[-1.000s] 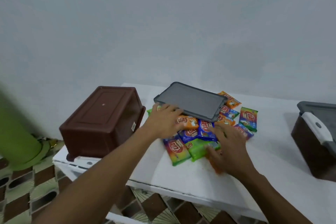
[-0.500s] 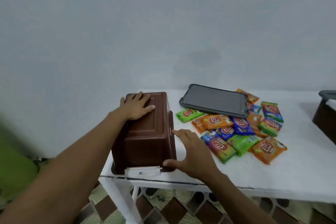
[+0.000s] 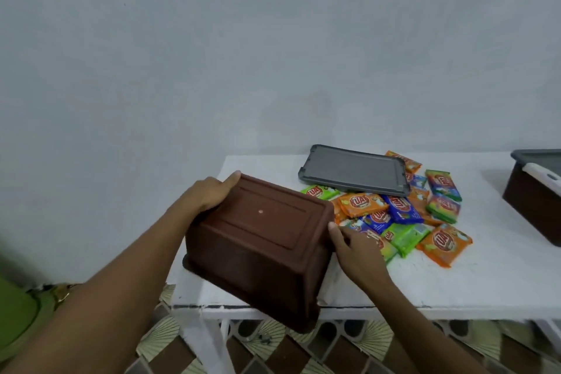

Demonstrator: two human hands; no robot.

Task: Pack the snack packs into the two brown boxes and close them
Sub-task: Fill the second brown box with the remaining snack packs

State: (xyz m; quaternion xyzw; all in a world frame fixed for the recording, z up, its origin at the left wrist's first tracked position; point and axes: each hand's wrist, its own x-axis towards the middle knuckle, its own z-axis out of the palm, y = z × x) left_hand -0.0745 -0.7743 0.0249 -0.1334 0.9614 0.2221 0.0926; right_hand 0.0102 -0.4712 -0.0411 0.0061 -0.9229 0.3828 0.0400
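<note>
**Brown box flipped upside down, both hands on it**

So the brown plastic box (image 3: 261,240) is bottom-up and tilted at the front left corner of the white desk (image 3: 455,282), w/ its rim hanging out past the front edge. The left hand (image 3: 209,191) grips the far left end, thumb up on the base and fingers curled round the end wall. The right hand (image 3: 355,249) is clamped on the right side, thumb at the base's corner; the rest of its fingers are mostly hidden, so can't say exactly how they lie.

The snack packs (image 3: 397,209) (orange, blue, green foil) sit in a loose pile mid-desk, just right of the box. A flat grey plastic lid (image 3: 353,170) lies near the back edge, its front side resting on top of the pile.

Over at the right edge there's a second brown box (image 3: 534,206), upright, w/ a grey lid on and a white latch on its end, cut off by the frame.

Brown-and-cream patterned floor tiles (image 3: 303,355) show under the desk.
</note>
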